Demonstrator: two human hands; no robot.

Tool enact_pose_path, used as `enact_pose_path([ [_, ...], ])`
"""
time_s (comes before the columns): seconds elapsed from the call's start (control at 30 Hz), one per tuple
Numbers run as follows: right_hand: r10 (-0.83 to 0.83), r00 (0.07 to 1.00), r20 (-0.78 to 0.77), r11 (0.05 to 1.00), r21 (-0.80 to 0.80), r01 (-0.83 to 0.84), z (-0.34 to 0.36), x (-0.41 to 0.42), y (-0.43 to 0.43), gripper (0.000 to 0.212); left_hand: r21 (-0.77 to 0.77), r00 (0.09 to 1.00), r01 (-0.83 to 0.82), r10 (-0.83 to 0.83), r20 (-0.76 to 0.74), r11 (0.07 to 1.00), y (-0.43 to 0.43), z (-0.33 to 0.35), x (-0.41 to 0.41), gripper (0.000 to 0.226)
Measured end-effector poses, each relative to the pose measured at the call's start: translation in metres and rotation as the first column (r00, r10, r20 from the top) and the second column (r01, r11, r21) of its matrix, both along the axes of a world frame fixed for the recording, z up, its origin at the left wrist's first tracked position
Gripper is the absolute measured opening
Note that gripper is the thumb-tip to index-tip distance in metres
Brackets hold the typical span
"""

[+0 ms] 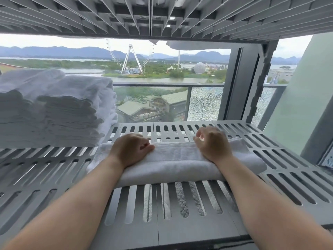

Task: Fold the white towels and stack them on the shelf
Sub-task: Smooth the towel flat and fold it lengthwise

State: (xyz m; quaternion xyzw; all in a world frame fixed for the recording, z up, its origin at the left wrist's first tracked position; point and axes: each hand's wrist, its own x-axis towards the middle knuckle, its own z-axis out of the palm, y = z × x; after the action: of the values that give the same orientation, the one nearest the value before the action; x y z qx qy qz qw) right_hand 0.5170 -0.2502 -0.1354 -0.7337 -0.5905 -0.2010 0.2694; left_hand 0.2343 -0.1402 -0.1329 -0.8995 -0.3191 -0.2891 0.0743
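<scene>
Both hands rest on the folded towel [171, 159], which lies mid-shelf [189, 233], right of the stack [54, 109]. My left hand [131, 150] curls onto the cloth; whether it grips, I cannot tell. My right hand [212, 145] curls loosely, pinching nothing. I'd square the edges, then lift it flat onto the stack.

Left hand [131, 150], right hand [212, 145] rest on folded towel [176, 159].
</scene>
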Motion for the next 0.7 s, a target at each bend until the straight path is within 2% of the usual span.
enact_pose_path([
  [0.07,0.060,0.997,0.051,0.998,0.025,-0.061,0.001,-0.002,-0.001,0.025,0.015,1.000,-0.002,0.001,0.026,1.000,-0.002,0.000,-0.001,0.040],
  [0.2,0.128,0.992,0.017,0.991,0.023,-0.129,-0.002,0.002,-0.003,0.034,0.031,0.998,-0.001,-0.001,0.068,1.000,-0.001,-0.003,0.002,0.037],
  [0.37,0.076,0.997,0.019,0.997,0.017,-0.077,-0.004,0.002,0.002,0.036,0.039,0.997,-0.013,0.010,0.071,0.999,-0.002,-0.004,-0.001,0.038],
  [0.53,0.037,0.997,-0.064,0.985,-0.167,-0.048,0.000,0.001,0.007,0.045,-0.001,0.995,-0.033,0.033,0.090,0.999,-0.005,-0.002,0.000,0.039],
  [0.7,-0.105,0.993,-0.059,0.935,-0.347,0.078,0.005,-0.003,0.020,0.049,-0.096,0.994,-0.029,0.038,0.099,0.995,-0.004,-0.002,-0.002,0.030],
])
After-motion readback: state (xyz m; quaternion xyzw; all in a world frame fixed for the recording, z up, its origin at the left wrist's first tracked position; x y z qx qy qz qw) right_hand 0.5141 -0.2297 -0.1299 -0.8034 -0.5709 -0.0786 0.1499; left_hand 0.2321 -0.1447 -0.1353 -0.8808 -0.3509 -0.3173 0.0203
